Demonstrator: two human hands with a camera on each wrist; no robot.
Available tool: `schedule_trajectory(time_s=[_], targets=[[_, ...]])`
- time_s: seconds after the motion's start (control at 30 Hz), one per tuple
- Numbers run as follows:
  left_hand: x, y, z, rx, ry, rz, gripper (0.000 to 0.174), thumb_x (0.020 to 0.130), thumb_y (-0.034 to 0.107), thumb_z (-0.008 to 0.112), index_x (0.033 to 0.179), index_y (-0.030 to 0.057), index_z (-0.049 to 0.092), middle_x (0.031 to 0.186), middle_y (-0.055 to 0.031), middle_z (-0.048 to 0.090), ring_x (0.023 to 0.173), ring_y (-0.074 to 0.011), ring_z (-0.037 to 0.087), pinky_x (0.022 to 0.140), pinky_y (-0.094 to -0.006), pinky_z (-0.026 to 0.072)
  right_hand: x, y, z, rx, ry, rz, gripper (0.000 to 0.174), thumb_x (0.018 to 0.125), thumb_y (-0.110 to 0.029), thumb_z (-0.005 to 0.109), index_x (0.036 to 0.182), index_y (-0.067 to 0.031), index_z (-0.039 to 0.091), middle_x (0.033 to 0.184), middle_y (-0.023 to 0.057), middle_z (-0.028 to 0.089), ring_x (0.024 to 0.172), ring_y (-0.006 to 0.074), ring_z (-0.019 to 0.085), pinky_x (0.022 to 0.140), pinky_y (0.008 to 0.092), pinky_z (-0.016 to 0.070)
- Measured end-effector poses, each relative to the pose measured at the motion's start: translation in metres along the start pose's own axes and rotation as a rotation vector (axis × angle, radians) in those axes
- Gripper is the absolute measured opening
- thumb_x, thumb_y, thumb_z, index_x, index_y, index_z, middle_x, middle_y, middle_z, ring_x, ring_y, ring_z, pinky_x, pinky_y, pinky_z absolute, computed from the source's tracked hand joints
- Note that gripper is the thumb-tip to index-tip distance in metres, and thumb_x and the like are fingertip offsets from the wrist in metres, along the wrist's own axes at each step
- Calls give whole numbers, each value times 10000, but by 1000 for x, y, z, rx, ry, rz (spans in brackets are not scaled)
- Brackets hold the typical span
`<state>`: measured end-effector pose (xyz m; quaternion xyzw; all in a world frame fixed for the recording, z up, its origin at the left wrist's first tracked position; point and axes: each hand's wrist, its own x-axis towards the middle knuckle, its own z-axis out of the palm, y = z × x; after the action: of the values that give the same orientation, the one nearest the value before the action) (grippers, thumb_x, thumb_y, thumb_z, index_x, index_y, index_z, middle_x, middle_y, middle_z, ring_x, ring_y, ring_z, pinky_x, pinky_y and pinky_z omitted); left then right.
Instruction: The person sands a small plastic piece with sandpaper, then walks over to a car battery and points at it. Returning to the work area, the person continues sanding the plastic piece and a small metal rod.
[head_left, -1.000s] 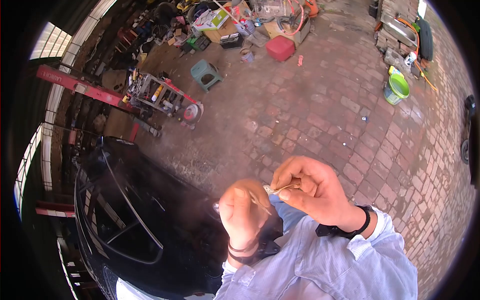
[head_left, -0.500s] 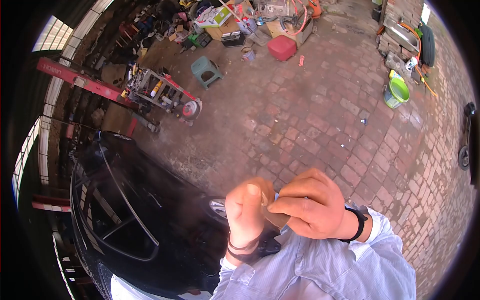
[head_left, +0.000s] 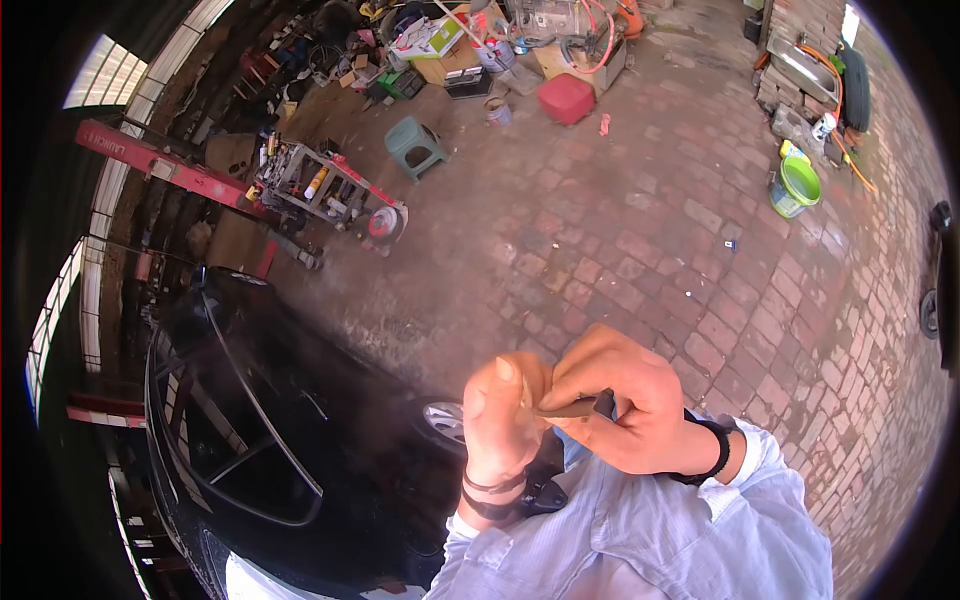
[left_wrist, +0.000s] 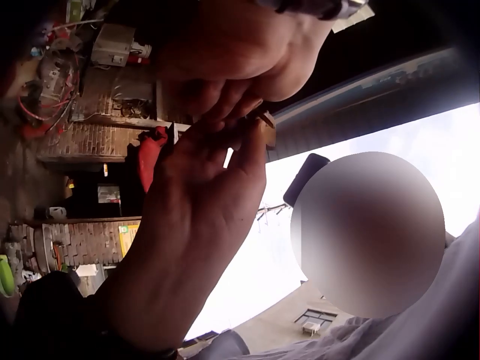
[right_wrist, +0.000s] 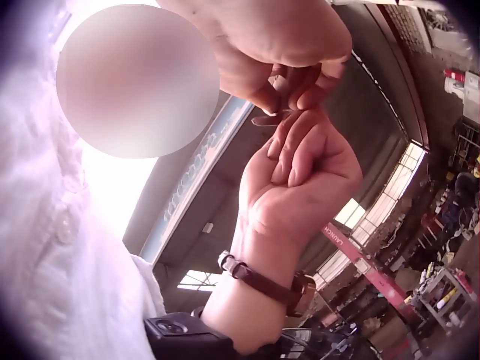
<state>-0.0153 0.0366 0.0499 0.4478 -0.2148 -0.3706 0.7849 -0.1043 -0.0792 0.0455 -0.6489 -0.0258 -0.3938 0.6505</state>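
Note:
Both hands meet in front of the chest, fingertips close together. My right hand (head_left: 635, 405) pinches a thin brown strip (head_left: 572, 408) between thumb and fingers. A dark end of the strip stands out by the right palm, and its other end runs to the left fingertips. My left hand (head_left: 500, 415) has its thumb upward and its fingers curled against that end. In the right wrist view, a flat tip of the strip (right_wrist: 264, 120) shows beside the curled left fingers (right_wrist: 289, 154). The fingers hide most of the strip; what it is made of, I cannot tell.
A black car (head_left: 330, 430) stands close at the left. Ahead on the brick floor are a tool cart (head_left: 325, 190), a green stool (head_left: 415, 148) and a red container (head_left: 567, 98). A green bucket (head_left: 795, 188) stands at the right. Clutter lines the back.
One second ago the hands were slightly apart, with a pale bit at the right fingertips. They came together, the right hand turning over the strip, then tilting back so the strip shows again.

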Motion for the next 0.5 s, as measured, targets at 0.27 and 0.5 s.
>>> schedule_trajectory(time_s=[0.27,0.5], targets=[[-3,-11,-2,232,133,-65,495,967,447,493,821,-18,579,566,-9,519,440,-78,422,412,-233,326,-2,3,8,180,129,309,116,831,-6,638,947,-11,642,860,80,635,737,135,620,639,264,503],[-5,-6,10,71,98,-130,470,985,417,462,806,-9,549,561,14,438,474,-69,377,457,-231,305,5,5,-3,336,-87,336,115,900,6,579,1002,60,572,933,73,620,853,123,633,725,253,545]])
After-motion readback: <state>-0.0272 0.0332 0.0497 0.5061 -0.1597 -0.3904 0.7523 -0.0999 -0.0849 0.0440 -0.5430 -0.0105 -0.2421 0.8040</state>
